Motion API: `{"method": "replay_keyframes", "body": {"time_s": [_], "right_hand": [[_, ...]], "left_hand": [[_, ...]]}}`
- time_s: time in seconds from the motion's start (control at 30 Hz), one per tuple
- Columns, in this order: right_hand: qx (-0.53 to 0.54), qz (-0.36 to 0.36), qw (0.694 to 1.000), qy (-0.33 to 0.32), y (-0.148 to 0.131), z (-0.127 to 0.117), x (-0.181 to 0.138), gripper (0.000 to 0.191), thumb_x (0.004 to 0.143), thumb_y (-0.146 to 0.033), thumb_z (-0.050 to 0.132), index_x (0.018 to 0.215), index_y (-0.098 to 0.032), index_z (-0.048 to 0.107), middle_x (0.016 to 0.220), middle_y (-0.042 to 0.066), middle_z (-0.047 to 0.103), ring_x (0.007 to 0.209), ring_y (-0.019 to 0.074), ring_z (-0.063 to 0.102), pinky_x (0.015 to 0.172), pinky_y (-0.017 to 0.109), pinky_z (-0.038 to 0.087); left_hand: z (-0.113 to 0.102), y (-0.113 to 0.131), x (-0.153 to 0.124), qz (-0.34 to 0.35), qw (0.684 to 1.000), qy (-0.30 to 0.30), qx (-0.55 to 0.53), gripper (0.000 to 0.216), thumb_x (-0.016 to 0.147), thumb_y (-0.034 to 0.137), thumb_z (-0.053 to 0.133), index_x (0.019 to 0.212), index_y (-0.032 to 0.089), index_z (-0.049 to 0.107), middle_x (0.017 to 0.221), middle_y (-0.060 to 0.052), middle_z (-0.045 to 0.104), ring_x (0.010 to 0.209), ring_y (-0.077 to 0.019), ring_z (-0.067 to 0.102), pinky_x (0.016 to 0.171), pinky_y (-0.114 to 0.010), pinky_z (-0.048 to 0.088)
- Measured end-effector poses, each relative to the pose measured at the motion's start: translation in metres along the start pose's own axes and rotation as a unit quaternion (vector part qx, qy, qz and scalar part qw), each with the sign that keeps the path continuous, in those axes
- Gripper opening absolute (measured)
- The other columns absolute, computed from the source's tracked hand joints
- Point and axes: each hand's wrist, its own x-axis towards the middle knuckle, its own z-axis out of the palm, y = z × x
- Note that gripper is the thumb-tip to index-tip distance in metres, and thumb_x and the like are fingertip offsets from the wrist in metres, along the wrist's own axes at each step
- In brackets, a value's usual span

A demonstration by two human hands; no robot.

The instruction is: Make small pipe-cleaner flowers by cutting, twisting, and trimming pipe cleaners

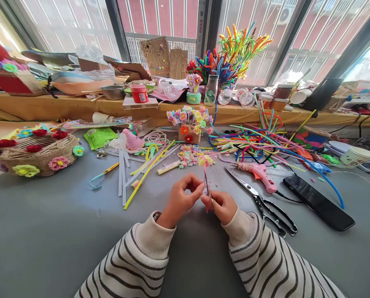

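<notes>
Over the middle of the grey table, my left hand [185, 196] is closed in a pinch on the thin pink stem of a small pipe-cleaner flower [205, 160], yellow and pink, which points upward. My right hand [222, 205] is closed round small scissors [207, 186]; their narrow blades stand upright against the stem, just below the flower. Fingers hide most of the scissors' handles. Pink and pastel fluffy snippets [192, 156] lie on the table beyond my hands.
Large black-handled scissors [259, 203], a pink glue gun [259, 174] and a phone [319, 203] lie to the right. Behind are a pile of pipe cleaners [256, 142] and a flower-filled pot [189, 133]. A woven basket [42, 155] and glue sticks [122, 178] are at left.
</notes>
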Motion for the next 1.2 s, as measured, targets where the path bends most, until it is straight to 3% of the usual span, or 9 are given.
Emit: {"method": "replay_keyframes", "body": {"time_s": [0.2,0.43,0.6,0.7,0.93,1.2], "right_hand": [[-0.013,-0.001,0.998,0.054,0.0013,0.0019,0.0004,0.038,0.066,-0.041,0.046,0.039,-0.018,0.032,0.037,-0.003,0.043,0.036,0.0054,0.031,0.039,0.019,0.027],[-0.013,0.003,1.000,-0.015,0.0022,-0.0005,0.0002,0.045,0.067,-0.053,0.037,0.043,-0.015,0.044,0.040,-0.003,0.037,0.040,0.0068,0.032,0.041,0.021,0.026],[-0.001,0.008,1.000,-0.013,0.0012,-0.0014,0.0006,0.049,0.065,-0.059,0.033,0.045,-0.016,0.042,0.040,-0.004,0.033,0.040,0.0068,0.031,0.040,0.021,0.025],[-0.013,0.007,1.000,0.015,0.0008,-0.0002,0.0007,0.046,0.066,-0.055,0.037,0.042,-0.016,0.039,0.041,-0.003,0.037,0.041,0.0066,0.032,0.041,0.020,0.026],[-0.027,-0.007,0.997,0.068,0.0048,0.0034,0.0008,0.040,0.066,-0.045,0.044,0.039,-0.017,0.035,0.036,-0.004,0.039,0.036,0.0052,0.029,0.039,0.019,0.026],[-0.006,-0.014,1.000,0.001,0.0032,0.0000,0.0004,0.049,0.068,-0.057,0.032,0.044,-0.015,0.042,0.042,-0.002,0.039,0.042,0.0068,0.033,0.040,0.020,0.027]], "left_hand": [[-0.0016,-0.0010,0.0002,-0.007,1.000,0.022,-0.002,0.015,0.069,0.026,0.047,0.060,0.016,0.041,0.055,0.005,0.041,0.052,-0.0059,0.040,0.051,-0.018,0.035],[-0.0021,-0.0023,0.0000,0.006,1.000,0.025,0.003,0.016,0.069,0.027,0.047,0.060,0.016,0.040,0.055,0.005,0.041,0.052,-0.0060,0.040,0.052,-0.018,0.035],[0.0002,-0.0010,-0.0007,0.018,0.999,0.008,0.034,0.015,0.069,0.026,0.047,0.059,0.016,0.042,0.055,0.004,0.043,0.053,-0.0066,0.040,0.053,-0.018,0.035],[0.0013,0.0001,-0.0011,0.023,0.999,-0.007,0.042,0.015,0.069,0.026,0.046,0.059,0.016,0.042,0.055,0.004,0.043,0.053,-0.0068,0.040,0.053,-0.018,0.035],[-0.0005,0.0000,-0.0012,0.011,0.999,0.019,0.030,0.015,0.069,0.026,0.047,0.059,0.016,0.041,0.054,0.005,0.041,0.052,-0.0063,0.039,0.052,-0.018,0.035],[-0.0002,0.0006,-0.0018,0.018,0.999,0.025,0.031,0.014,0.068,0.027,0.046,0.060,0.016,0.043,0.055,0.004,0.043,0.053,-0.0069,0.040,0.053,-0.019,0.035]]}}
